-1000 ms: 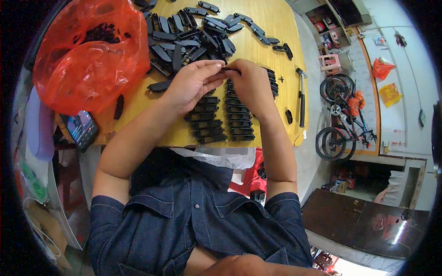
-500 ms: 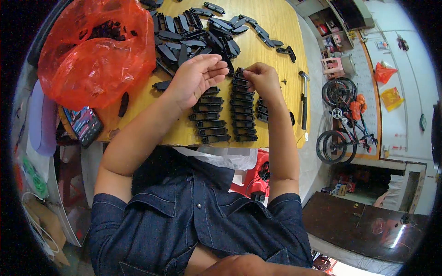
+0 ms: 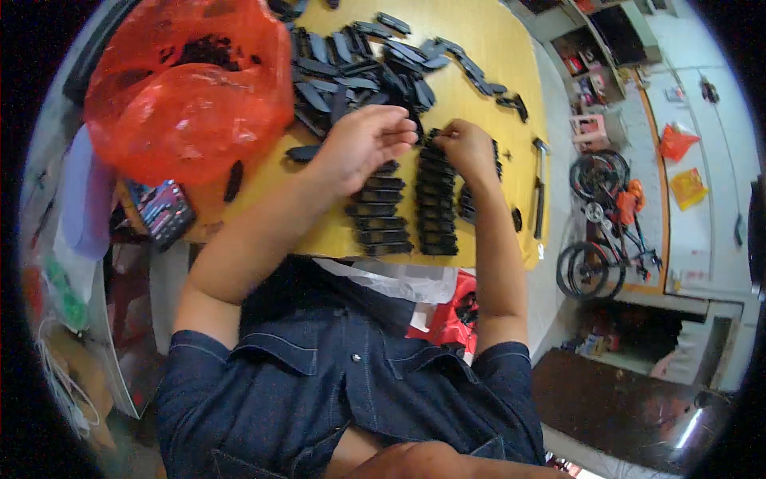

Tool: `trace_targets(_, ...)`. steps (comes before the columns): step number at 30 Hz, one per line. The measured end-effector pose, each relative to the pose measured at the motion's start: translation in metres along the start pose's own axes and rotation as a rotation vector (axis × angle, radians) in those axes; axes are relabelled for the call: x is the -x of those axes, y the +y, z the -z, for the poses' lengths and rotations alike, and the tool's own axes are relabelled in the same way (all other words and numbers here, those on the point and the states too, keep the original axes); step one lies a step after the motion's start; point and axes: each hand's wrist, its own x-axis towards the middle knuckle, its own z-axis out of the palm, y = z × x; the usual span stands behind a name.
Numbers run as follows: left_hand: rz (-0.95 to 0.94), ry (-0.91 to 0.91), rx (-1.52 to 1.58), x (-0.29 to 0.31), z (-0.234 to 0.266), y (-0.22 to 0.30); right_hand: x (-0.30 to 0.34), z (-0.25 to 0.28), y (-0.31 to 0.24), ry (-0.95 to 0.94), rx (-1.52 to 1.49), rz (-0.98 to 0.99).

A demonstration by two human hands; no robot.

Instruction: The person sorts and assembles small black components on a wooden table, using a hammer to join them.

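Note:
Two neat rows of black plastic parts run toward me on the yellow table [image 3: 511, 64]: a left row [image 3: 383, 215] and a longer middle row [image 3: 436, 207]. My right hand [image 3: 471, 153] is closed in a pinch at the far end of the middle row; whatever lies between thumb and fingertips is hidden. Over the far end of the left row hovers my left hand [image 3: 371, 144], its palm turned inward, fingers loosely bent and apart, holding nothing. Past my hands lies a loose heap of black plastic parts [image 3: 343, 84]. A third, short group [image 3: 466, 203] is partly covered by my right forearm.
A red plastic bag [image 3: 191, 120] with small black pieces inside fills the table's left side. Near it lies a phone [image 3: 163, 211] with a lit screen. At the right edge rests a hammer [image 3: 540, 188]. Bicycles [image 3: 594, 215] stand farther right.
The whole view has shifted, so everything sits slightly farther right and lower. Both hands keep nearly the same places over the rows, the right still pinched and the left still open.

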Motion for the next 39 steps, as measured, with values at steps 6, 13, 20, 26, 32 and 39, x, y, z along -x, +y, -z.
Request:
trace_targets(6, -0.135, 0.016, 0.186, 0.025, -0.018, 0.013, 0.003, 0.015, -0.084, 0.201, -0.296, 0.368)
trace_targets(13, -0.355, 0.145, 0.242, 0.145, 0.021, 0.038, -0.069, -0.058, -0.258, 0.004, -0.353, 0.867)
trace_targets(20, 0.003, 0.177, 0.160, 0.205, 0.073, 0.000, -0.081, -0.138, -0.311, 0.082, 0.218, 0.752)
trace_targets(26, -0.006, 0.098, 0.015, 0.196, 0.072, 0.008, -0.097, -0.165, -0.297, 0.124, -0.086, 0.829)
trace_targets(32, 0.040, 0.098, 0.055, 0.189, 0.076, -0.006, -0.100, -0.112, -0.293, 0.057, -0.429, 0.673)
trace_targets(39, 0.020, 0.093, 0.190, 0.150, 0.064, 0.000, -0.065, -0.037, -0.256, -0.197, -0.586, 0.574)
